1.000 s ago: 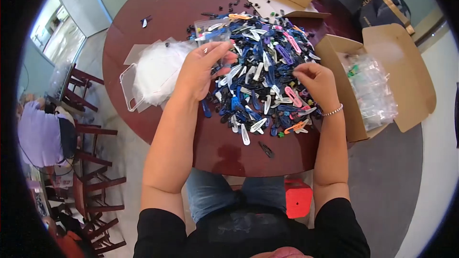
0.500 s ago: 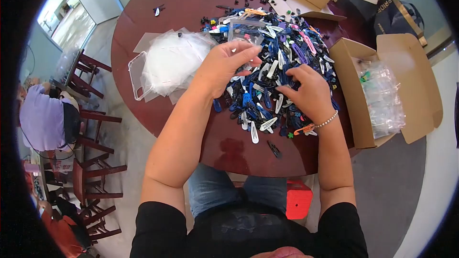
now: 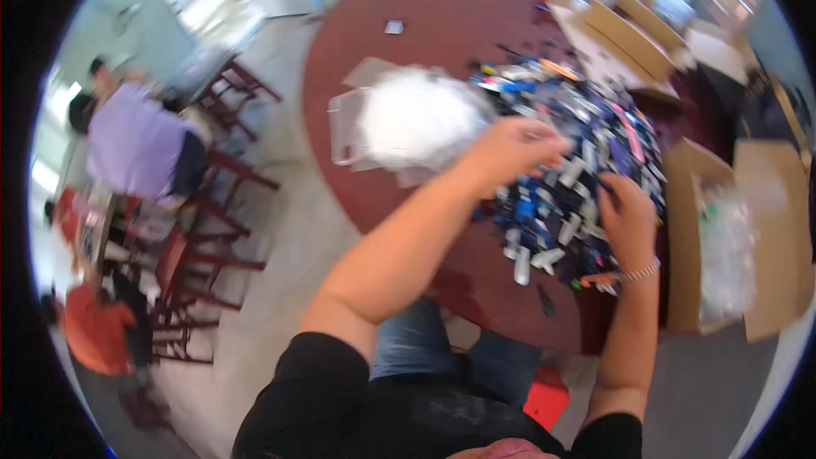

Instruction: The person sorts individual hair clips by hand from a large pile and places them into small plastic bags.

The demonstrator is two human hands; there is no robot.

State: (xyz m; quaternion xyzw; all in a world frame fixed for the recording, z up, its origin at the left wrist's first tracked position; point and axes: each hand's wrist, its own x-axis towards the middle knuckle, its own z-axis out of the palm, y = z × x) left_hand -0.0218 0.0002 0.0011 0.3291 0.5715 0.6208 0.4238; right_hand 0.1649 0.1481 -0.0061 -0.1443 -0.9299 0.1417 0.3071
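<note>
Turning to the left, my view has swung and blurred within the last half second, bringing a person in an orange top point(image 3: 98, 331) more fully into sight below a person in a lilac top point(image 3: 136, 144), both near dark wooden stools point(image 3: 174, 255). The work itself seems little altered: both my hands remain at the same pile. Rightward, a stack of clear plastic bags point(image 3: 416, 119) lies on the dark red tabletop point(image 3: 374, 42). My left grip point(image 3: 518, 149) hangs loosely curled over the left of the pile of hair clips point(image 3: 578, 195), hiding part of it; blur keeps me from telling whether it holds anything. My right grip point(image 3: 627, 217) has drawn rightward, fingers bent near a dark clip; I cannot tell if they close on it. Farther right, an open cardboard box point(image 3: 690, 246) of clear packets point(image 3: 727, 255) hems in that side.
</note>
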